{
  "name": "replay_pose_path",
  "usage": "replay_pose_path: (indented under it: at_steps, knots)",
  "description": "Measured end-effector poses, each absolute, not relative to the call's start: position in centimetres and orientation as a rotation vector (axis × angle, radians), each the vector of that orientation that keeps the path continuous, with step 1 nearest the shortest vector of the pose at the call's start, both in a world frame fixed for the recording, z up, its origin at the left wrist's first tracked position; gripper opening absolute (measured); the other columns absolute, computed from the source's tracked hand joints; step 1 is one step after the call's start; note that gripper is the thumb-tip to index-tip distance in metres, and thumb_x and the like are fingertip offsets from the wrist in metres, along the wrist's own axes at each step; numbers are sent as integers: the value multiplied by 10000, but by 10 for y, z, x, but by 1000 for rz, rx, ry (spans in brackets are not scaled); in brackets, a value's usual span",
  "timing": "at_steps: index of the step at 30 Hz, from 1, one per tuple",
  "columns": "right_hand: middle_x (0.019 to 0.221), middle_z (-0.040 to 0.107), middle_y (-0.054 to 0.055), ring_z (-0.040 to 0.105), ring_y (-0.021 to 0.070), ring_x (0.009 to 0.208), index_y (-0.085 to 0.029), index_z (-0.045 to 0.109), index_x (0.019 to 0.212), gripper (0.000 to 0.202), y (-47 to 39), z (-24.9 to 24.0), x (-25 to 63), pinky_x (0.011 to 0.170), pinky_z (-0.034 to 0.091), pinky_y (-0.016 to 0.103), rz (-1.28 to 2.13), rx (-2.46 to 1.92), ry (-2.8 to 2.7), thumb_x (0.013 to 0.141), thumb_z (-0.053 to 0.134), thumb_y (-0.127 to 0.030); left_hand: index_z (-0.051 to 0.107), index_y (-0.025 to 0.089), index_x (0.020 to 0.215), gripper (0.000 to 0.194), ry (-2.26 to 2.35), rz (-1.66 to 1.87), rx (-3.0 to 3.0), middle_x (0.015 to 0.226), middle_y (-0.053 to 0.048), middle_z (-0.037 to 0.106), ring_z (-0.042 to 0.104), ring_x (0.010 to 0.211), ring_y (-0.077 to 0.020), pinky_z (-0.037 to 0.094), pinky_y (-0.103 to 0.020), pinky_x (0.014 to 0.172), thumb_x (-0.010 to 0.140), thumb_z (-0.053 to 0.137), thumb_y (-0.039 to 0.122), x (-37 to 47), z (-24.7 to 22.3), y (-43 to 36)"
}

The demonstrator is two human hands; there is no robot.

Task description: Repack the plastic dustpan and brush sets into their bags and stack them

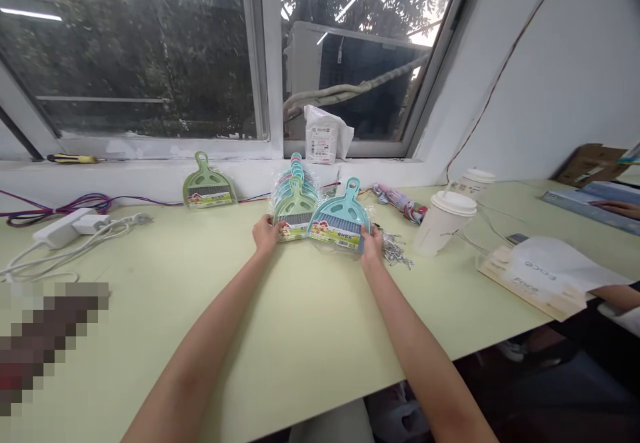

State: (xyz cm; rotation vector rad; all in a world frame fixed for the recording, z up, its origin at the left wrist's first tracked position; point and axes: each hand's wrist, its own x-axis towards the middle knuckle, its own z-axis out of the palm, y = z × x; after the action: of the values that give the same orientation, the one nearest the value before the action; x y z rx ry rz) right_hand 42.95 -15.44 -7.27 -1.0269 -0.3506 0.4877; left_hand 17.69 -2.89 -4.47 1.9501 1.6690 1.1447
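L hand (267,234) pinching L edge of green dustpan set (296,210), ctr of frame; thumb on front, fingers wrapped behind. R hand (371,246) gripping lower R edge of blue dustpan set (336,215), just right of ctr. Blue overlaps green's R side, both upright-ish, plastic wrapped, labels facing cam. Row of more wrapped sets (297,167) directly behind green one. Metal clip-like bits (397,251) on counter (305,336) just right of R hand, too small to ID. White cup w/ lid (441,224) further right. Another green set (209,186) leans on wall, upper left of ctr. White pkg (321,138) on sill, upper ctr.
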Motion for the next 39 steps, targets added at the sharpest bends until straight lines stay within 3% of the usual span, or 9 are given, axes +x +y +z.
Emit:
replay_pose_path:
  at_steps: [6, 10, 15, 21, 25, 29, 31, 34, 39]
  knots:
    - [929, 678, 23, 634, 171, 836, -210, 585, 915, 355, -152, -78, 429, 742, 519, 293, 462, -1074, -420, 617, 682, -376, 539, 217, 883, 236, 1676, 1232, 1985, 820, -34, 615, 577, 823, -214, 393, -294, 701, 788, 620, 418, 182, -47, -14]
    - [968, 675, 45, 646, 181, 849, -208, 563, 936, 393, -152, -75, 427, 740, 524, 298, 467, -1091, -425, 617, 660, -416, 521, 207, 920, 254, 1676, 1364, 1959, 1021, -89, 563, 541, 1012, -250, 432, -340, 796, 783, 642, 383, 195, -47, -1]
    - [1015, 676, 57, 647, 189, 889, -207, 576, 983, 459, -152, -67, 427, 747, 519, 285, 449, -1129, -477, 623, 631, -486, 511, 197, 948, 279, 1664, 1422, 1907, 1165, -119, 468, 568, 978, -250, 462, -366, 805, 776, 656, 362, 213, -45, 20]
    - [1048, 675, 50, 637, 195, 933, -210, 595, 998, 456, -149, -61, 419, 793, 512, 294, 496, -1056, -473, 613, 669, -442, 489, 199, 977, 296, 1598, 1485, 1937, 1165, -142, 465, 572, 974, -286, 473, -392, 808, 793, 624, 387, 233, -43, 41]
    - [1089, 671, 60, 630, 203, 977, -202, 607, 1033, 458, -147, -60, 412, 830, 507, 302, 522, -1054, -498, 632, 663, -416, 481, 167, 1077, 377, 1626, 1491, 1947, 1206, -186, 472, 536, 1074, -329, 466, -431, 855, 803, 607, 394, 237, -44, 40]
    - [1112, 669, 62, 616, 201, 1024, -199, 616, 1004, 431, -146, -61, 410, 879, 489, 297, 503, -1078, -495, 635, 665, -416, 396, 129, 1283, 575, 1588, 1651, 2111, 1431, -238, 320, 298, 1353, -353, 317, -506, 1052, 800, 612, 353, 233, -42, 25]
    - [1140, 660, 62, 605, 201, 1056, -202, 612, 1006, 431, -145, -62, 411, 897, 481, 294, 497, -1087, -479, 634, 664, -413, 404, 160, 1324, 524, 1398, 1619, 2368, 1502, -194, 270, 193, 1422, -310, 166, -527, 1133, 836, 551, 284, 230, -39, 16]
    - [1171, 649, 71, 601, 202, 1068, -198, 603, 1020, 454, -144, -64, 413, 907, 474, 294, 493, -1089, -448, 625, 668, -412, 488, 242, 1301, 437, 960, 1313, 2767, 1496, -97, 357, 179, 1443, -239, 28, -520, 1167, 872, 426, 180, 229, -32, 8]
    - [1120, 672, 62, 628, 210, 992, -201, 605, 1034, 474, -146, -62, 417, 815, 506, 298, 493, -1109, -454, 633, 659, -448, 510, 255, 1320, 533, 818, 1058, 2903, 1497, -55, 374, 167, 1448, -239, 27, -526, 1169, 815, 411, 117, 233, -23, 9]
